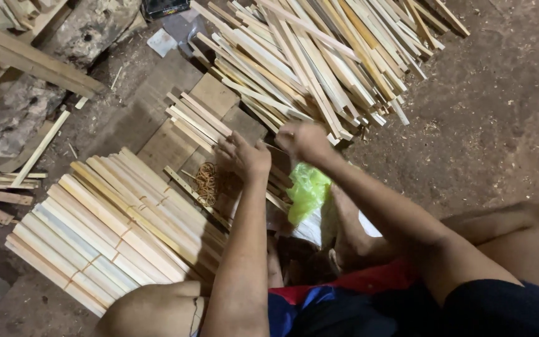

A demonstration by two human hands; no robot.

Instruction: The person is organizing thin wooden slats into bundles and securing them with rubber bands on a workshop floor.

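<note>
— Sticks again? What are you gripping there?

— I'm closing my left hand (244,156) and my right hand (304,140) around a few thin wooden sticks (198,118), over the flat board (169,146).

— Any risk?

— I'm thinking they could be slipping sideways; my fingers are only partly wrapping them. The rubber bands (206,182) are lying just below, beside the tied bundles (113,231).

Both blurred hands hide whatever they grip.

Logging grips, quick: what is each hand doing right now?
Left hand: closed on thin wooden slats.
Right hand: closed; its contents cannot be told.
</note>
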